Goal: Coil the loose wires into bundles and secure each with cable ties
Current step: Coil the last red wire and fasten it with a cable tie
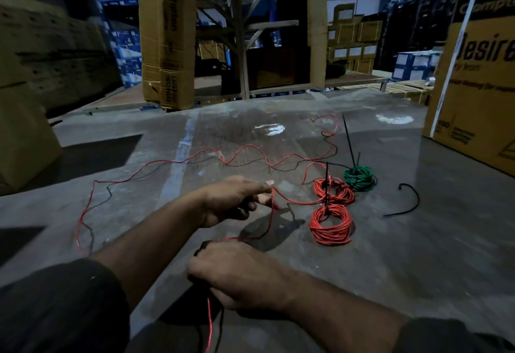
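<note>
Loose thin red wire point(250, 147) paired with thin black wire point(306, 160), snaking over grey concrete floor point(390, 255), running up into both hands. Landmark: nearest tied coil of red wire point(330, 225).

Left hand point(231, 199) raised off the floor, left of that coil, arm stretched forward, forefinger extended, thumb and fingers pinching the red strand just below the fingertip. Strand drops from the pinch down to the right hand point(237, 277), nearer the camera and left of the coil, knuckles up, fingers curled round a dark bunch, probably gathered loops of the same pair, though too dim to confirm. Red and black tails hanging below that fist.

Second tied red coil point(334, 191) just behind the landmark coil, touching or nearly so. Green wire coil point(360, 178) behind and right, black cable tie point(349, 140) sticking up from it. Loose curved black cable tie point(409, 199) on floor, right of the landmark coil. Large brown cardboard box point(473, 73) far right behind.
</note>
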`<action>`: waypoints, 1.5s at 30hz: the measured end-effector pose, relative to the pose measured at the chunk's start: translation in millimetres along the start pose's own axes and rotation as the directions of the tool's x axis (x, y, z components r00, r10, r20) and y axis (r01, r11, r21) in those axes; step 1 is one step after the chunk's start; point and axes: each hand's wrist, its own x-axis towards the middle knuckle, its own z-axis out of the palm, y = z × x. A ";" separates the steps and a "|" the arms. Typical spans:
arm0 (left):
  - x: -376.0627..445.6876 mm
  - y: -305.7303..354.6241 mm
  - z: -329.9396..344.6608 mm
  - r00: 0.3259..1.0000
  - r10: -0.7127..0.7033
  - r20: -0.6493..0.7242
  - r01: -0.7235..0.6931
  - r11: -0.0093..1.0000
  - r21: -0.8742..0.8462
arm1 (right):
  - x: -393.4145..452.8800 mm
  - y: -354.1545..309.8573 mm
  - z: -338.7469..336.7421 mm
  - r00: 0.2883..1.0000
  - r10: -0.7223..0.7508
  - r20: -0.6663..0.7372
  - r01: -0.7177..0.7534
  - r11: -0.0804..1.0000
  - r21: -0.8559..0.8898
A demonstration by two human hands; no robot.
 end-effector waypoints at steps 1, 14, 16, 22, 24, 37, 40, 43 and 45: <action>0.7 3.9 1.1 1.000 0.014 0.012 -0.013 0.999 -0.036 | -0.5 1.0 0.0 1.000 0.004 0.010 -0.004 1.000 -0.004; -28.6 -2.1 1.6 0.854 0.375 -0.361 -0.351 0.927 0.135 | -4.7 71.3 -39.6 0.221 0.954 -0.204 -0.306 0.266 0.914; -33.9 -12.5 15.2 0.866 0.399 -0.302 -0.348 0.914 0.209 | -5.0 73.7 -44.4 0.285 0.958 -0.015 -0.136 0.055 0.989; -53.8 -32.8 26.4 0.922 0.352 -0.158 -0.251 0.858 0.448 | -3.8 68.2 -53.2 0.347 0.932 0.107 0.012 -0.119 0.993; -58.6 -32.5 17.3 0.851 0.436 -0.294 -0.293 0.857 0.425 | -7.8 70.1 -59.3 0.337 0.933 0.128 -0.134 -0.087 0.987; -39.0 -42.3 -15.8 0.794 0.536 -0.287 -0.445 0.834 0.326 | -14.3 66.0 -68.0 0.382 0.923 -0.042 -0.094 0.084 0.992; -44.4 -45.7 -16.2 0.821 0.518 -0.242 -0.410 0.829 0.381 | -14.8 71.8 -68.1 0.267 0.945 -0.187 -0.032 0.203 0.979; -48.3 -42.5 -21.6 0.838 0.489 -0.240 -0.353 0.823 0.445 | -16.9 77.6 -69.8 0.193 0.938 -0.289 -0.059 0.305 0.950; -53.2 -41.4 -23.0 0.785 0.549 -0.287 -0.305 0.746 0.592 | -21.4 82.3 -72.2 0.169 0.935 -0.312 -0.054 0.325 0.944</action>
